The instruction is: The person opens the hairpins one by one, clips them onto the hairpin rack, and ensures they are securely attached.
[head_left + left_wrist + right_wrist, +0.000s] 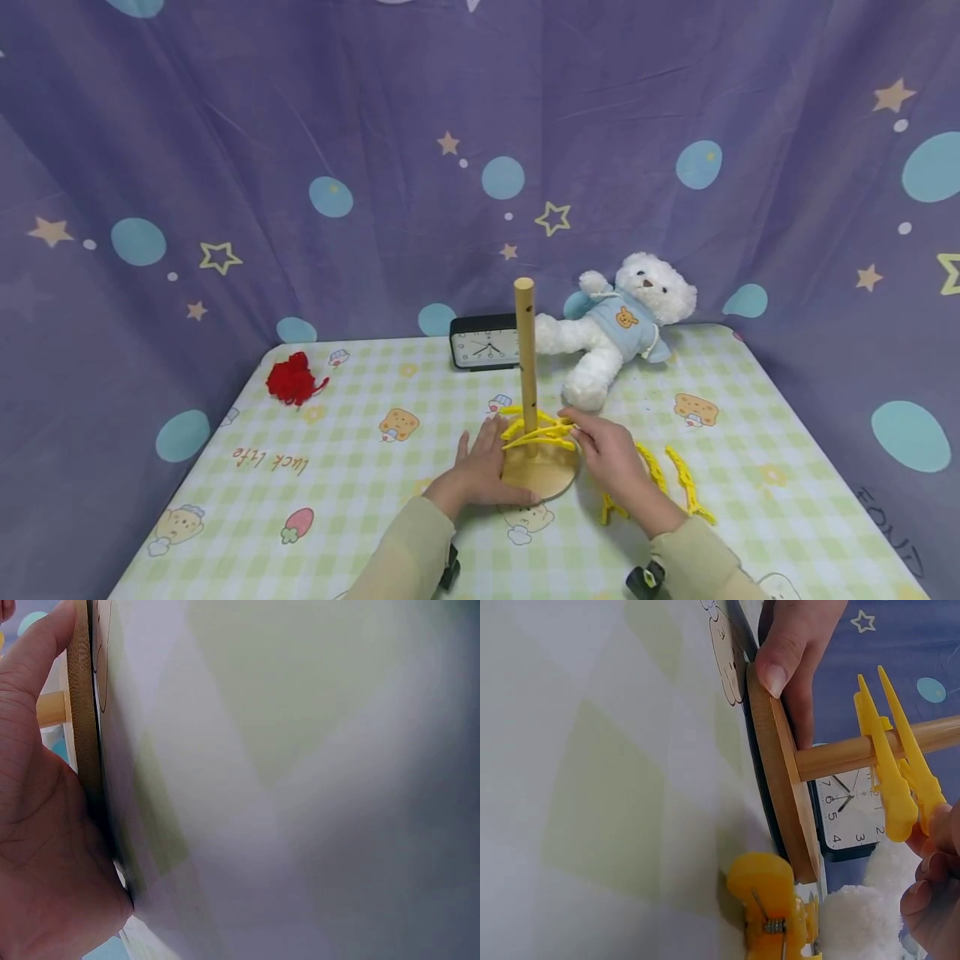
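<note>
Head view: the right hand (613, 458) pinches a yellow clip (551, 431) low at the wooden peg (528, 358); holding it level should help. Left wrist: the left hand (37, 832), spread, braces the round base (84, 712). Right wrist: long prongs (883, 761) cross the peg; gentle pressure seems wise.

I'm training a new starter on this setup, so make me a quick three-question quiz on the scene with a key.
1. Which of the hands touches the round wooden base?
2. True or false: the white teddy bear wears a light blue top.
3. What does the right hand pinch?
(a) the clock
(b) a yellow clip
(c) the red yarn

Key:
1. The left hand
2. True
3. (b)
</note>
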`<control>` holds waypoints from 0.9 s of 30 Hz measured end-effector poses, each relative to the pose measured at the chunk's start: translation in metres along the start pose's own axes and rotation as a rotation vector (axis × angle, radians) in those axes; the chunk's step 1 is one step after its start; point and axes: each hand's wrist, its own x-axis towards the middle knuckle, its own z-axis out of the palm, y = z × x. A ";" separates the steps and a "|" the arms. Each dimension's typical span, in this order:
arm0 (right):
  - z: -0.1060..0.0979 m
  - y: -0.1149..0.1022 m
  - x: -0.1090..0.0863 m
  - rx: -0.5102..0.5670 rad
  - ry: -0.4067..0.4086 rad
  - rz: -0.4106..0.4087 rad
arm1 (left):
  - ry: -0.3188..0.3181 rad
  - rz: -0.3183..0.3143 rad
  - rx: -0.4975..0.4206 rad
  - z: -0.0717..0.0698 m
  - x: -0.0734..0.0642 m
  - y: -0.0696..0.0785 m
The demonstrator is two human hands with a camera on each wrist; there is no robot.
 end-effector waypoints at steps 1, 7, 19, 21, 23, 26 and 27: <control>0.001 0.000 0.000 0.003 0.002 -0.007 | -0.001 -0.003 0.001 0.000 0.000 0.000; 0.005 0.000 0.001 0.004 0.008 -0.057 | -0.038 -0.017 0.022 -0.009 -0.007 0.010; -0.001 0.007 -0.004 0.063 -0.127 -0.003 | -0.006 0.001 0.019 -0.011 -0.010 0.008; -0.002 0.009 -0.006 0.080 -0.138 0.011 | -0.003 0.006 0.015 -0.010 -0.010 0.007; -0.004 0.010 -0.007 0.098 -0.137 0.032 | -0.009 0.007 0.011 -0.010 -0.010 0.008; -0.008 0.011 -0.010 0.120 -0.118 0.068 | -0.007 0.018 -0.003 -0.012 -0.011 0.011; -0.009 0.011 -0.011 0.125 -0.115 0.079 | -0.006 0.020 -0.009 -0.012 -0.012 0.011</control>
